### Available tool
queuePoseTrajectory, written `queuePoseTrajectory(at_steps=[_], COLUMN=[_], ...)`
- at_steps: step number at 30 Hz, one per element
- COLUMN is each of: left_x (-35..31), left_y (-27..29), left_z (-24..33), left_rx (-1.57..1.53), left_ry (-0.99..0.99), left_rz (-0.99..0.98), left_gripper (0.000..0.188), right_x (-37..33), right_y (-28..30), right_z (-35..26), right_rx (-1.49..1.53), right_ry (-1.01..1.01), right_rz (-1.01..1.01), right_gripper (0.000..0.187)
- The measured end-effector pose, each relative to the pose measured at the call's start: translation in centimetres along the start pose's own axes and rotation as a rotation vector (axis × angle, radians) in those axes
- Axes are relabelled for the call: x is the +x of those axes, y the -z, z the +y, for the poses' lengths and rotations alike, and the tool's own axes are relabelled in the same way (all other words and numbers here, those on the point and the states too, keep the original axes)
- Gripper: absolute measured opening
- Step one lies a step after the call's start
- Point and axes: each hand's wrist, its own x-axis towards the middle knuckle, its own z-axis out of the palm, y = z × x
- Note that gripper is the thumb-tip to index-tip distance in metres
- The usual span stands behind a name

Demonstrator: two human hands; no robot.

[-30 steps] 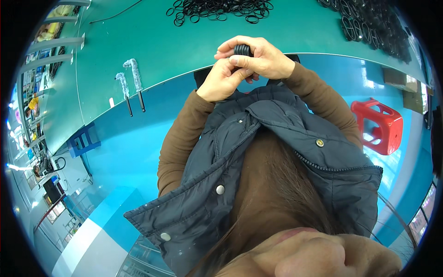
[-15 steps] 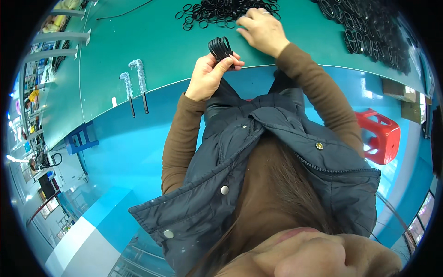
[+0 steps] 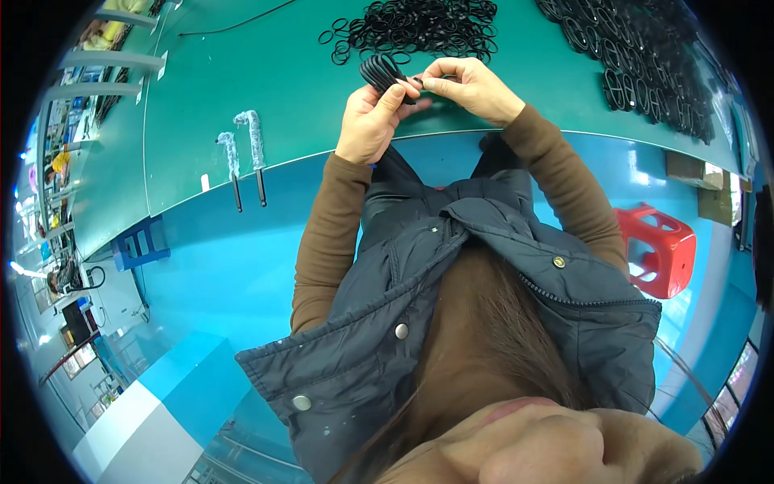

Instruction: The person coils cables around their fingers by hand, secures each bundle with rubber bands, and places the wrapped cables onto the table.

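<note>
A coiled black cable (image 3: 382,73) is gripped in my left hand (image 3: 369,121), its loops standing up above the thumb and fingers. My right hand (image 3: 477,90) is brought close beside it, thumb and forefinger pinched at the end of the coil. Between those fingertips is a bit of black that looks like a small ring, mostly hidden. Just beyond both hands, a loose pile of black rings (image 3: 427,31) lies on the green table (image 3: 282,89).
Many banded black cable coils (image 3: 617,60) lie at the far right. Two plastic-wrapped rods with black ends (image 3: 255,149) rest over the table's near edge at left. A red stool (image 3: 663,250) stands on the blue floor to the right, near cardboard boxes (image 3: 697,169).
My right hand has come back from the ring pile to the cable coil, its fingers now pinched. The left hand keeps its hold, and the coil has tilted slightly.
</note>
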Motion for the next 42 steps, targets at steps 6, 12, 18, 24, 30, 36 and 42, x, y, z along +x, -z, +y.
queuePoseTrajectory(at_steps=[6, 12, 18, 24, 30, 36, 42], left_x=[0.3, 0.2, -0.8, -0.9, -1.0, -1.4, -1.4], left_y=[0.5, -0.3, -0.2, -0.1, -0.3, -0.6, -0.9], left_z=[-0.5, -0.3, -0.7, -1.5, -1.4, -1.1, -1.1], left_rx=[-0.266, -0.367, -0.232, -0.126, -0.017, -0.013, 0.044], left_ry=[0.086, 0.085, 0.158, 0.182, 0.188, 0.215, 0.263], left_rz=[-0.022, -0.069, -0.123, 0.015, 0.046, 0.022, -0.020], left_gripper=[0.020, 0.019, 0.018, 0.018, 0.021, 0.022, 0.018], right_x=[-1.3, -2.6, -2.9, -4.2, -4.4, -3.4, -2.4], right_y=[1.1, -1.1, -0.5, 1.1, 2.8, 3.6, 4.5], right_z=[0.7, 0.0, -0.1, -0.6, -1.4, 0.6, -1.2], right_rx=[0.351, 0.955, 0.586, 0.254, -0.013, -0.830, -0.975], right_ry=[-0.178, -0.099, -0.093, -0.129, -0.106, 0.386, 0.269], right_rz=[-0.107, -0.164, -0.220, -0.350, -0.247, 0.036, 0.105], right_gripper=[0.018, 0.016, 0.017, 0.038, 0.043, 0.047, 0.052])
